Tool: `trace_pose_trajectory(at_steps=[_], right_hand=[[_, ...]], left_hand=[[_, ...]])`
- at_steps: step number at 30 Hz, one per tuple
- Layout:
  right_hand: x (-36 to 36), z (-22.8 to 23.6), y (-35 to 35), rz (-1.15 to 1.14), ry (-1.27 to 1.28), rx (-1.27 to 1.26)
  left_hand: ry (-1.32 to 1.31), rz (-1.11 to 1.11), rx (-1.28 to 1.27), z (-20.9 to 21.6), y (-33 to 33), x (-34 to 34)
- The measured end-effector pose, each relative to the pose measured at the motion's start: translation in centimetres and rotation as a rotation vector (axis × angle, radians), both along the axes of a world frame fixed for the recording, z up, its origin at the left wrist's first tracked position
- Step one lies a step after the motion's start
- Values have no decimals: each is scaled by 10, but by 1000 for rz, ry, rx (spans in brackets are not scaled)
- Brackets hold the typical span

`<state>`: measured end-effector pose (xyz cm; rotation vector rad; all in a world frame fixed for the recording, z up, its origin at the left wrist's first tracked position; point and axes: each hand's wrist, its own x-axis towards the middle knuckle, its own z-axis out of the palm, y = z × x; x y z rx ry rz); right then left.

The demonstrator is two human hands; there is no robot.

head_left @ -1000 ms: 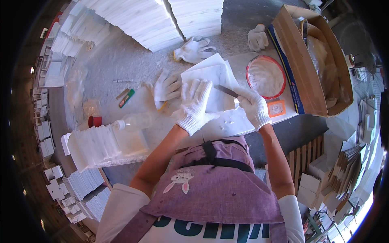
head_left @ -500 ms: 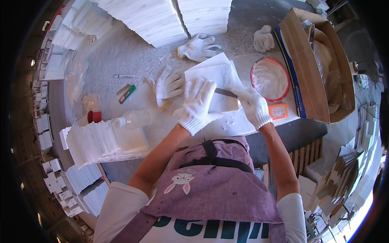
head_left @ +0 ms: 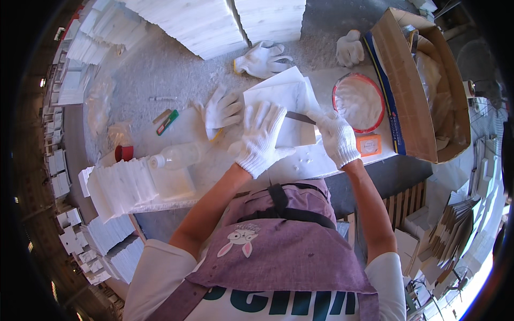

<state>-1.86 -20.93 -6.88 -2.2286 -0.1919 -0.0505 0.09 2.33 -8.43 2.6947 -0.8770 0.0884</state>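
White knitted gloves cover both hands. My left hand (head_left: 261,136) lies flat with fingers spread on a white marble-like tile (head_left: 296,128), which rests on other white tiles (head_left: 284,80). Closed round the end of a flat dark metal blade (head_left: 300,117), my right hand (head_left: 337,138) holds it over the tile's right part; the blade's handle, if any, is hidden in the glove. Just beyond that hand stands a red-rimmed round tub (head_left: 357,104) of white powder or paste. Beside its wrist is a small orange box (head_left: 369,145).
Loose white gloves (head_left: 220,113) lie around the tiles. To the left are a green-handled cutter (head_left: 167,122), a clear plastic bottle (head_left: 179,155), a red cup (head_left: 124,153) and a row of white tiles (head_left: 120,184). Tall tile stacks (head_left: 193,24) stand behind; an open cardboard box (head_left: 412,91) borders the right.
My right hand and the blade have shifted very slightly to the right. My left hand stays in nearly the same place on the tile.
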Motion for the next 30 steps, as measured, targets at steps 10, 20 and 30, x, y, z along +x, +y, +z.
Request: trace_pose_trajectory(at_steps=[10, 20, 30], right_hand=[[-4, -4, -3, 41, -76, -38], [-26, -2, 5, -4, 67, 4], [-19, 4, -4, 95, 110, -44]], left_hand=[[-8, 1, 14, 0, -2, 1], [11, -2, -15, 1, 0, -1], [13, -6, 5, -1, 2, 1]])
